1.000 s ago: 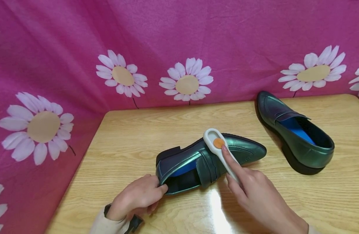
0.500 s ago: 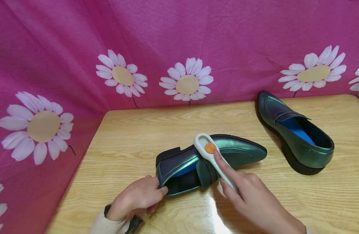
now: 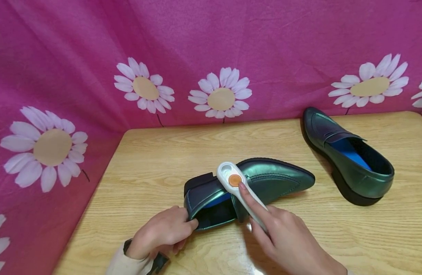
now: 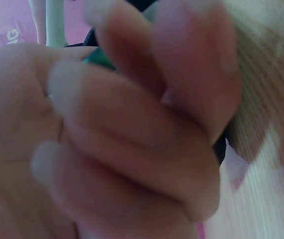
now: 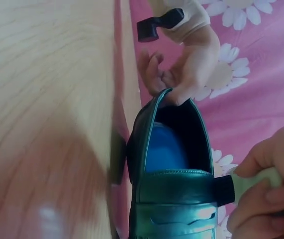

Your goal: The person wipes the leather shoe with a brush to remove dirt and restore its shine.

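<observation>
A shiny dark-green loafer [image 3: 283, 177] lies tipped on its side, sole facing away and toe to the right. At its heel, my left hand [image 3: 166, 228] pinches the collar with thumb and fingers; in the left wrist view its curled fingers [image 4: 132, 124] hide most of the shoe. My right hand [image 3: 284, 236] grips a white-handled shoe brush [image 3: 222, 172], index finger extended onto its round orange button [image 3: 235, 180]. In the right wrist view, the brush's black head [image 5: 225, 190] is against the loafer's upper side, beside the strap [image 5: 179, 186].
The matching loafer [image 3: 345, 166] stands upright at the right, toe toward the pink daisy-print cloth [image 3: 279, 76] behind the wood-grain table [image 3: 156, 152]. A black device [image 3: 159, 262] is strapped to the left wrist.
My right hand has slid the brush leftward along the loafer, from the front of the upper to the side of the opening. The left hand keeps its grip at the heel.
</observation>
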### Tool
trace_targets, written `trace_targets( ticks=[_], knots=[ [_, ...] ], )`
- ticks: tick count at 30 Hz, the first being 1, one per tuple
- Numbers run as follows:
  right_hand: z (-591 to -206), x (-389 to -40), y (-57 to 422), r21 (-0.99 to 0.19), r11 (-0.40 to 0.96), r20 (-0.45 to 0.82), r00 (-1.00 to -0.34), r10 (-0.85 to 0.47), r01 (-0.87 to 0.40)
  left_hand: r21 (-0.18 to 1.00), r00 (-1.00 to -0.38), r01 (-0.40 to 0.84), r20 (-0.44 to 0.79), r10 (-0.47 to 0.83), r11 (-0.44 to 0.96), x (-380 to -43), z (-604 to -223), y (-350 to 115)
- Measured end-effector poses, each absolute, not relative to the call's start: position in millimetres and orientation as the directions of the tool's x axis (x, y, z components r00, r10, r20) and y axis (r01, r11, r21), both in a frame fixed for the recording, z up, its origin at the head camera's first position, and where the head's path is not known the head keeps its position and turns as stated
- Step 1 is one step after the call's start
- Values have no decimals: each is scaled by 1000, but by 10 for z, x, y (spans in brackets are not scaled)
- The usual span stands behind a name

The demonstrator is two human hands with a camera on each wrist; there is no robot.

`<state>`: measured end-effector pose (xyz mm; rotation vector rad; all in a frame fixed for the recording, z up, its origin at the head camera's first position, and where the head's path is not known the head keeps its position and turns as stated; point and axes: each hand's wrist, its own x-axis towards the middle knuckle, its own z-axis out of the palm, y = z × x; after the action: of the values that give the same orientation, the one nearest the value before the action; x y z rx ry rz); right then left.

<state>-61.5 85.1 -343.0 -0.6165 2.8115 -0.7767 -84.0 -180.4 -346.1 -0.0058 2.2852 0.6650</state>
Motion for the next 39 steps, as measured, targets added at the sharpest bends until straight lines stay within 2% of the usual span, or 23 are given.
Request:
trace_targets(
  ticks=[7,14,22,30,34,39],
  knots=[
    [-3375,-663,997,-423,852,54,-947,-316,-309,479,-734,-224,-655,176,849,-840,-3459,-1786],
    [-3351,-743,1231,-327,916,116,-972,-204,-231,468,-742,-176,-641,195,866,-856,-3426,-1766],
    [-3369,-710,1130,-385,881,57,-960,-274,-274,472,-750,-163,-630,202,867,-846,-3415,-1779],
    [-3421,-644,1050,-396,854,115,-941,-318,-337,490,-747,-166,-629,215,856,-839,-3440,-1804],
    [-3427,-647,1042,-417,851,61,-944,-325,-320,493,-745,-173,-631,214,853,-836,-3445,-1809],
    [-3430,-638,1029,-521,785,-23,-914,-405,-335,485,-741,-164,-636,217,859,-830,-3447,-1816]
  ],
)
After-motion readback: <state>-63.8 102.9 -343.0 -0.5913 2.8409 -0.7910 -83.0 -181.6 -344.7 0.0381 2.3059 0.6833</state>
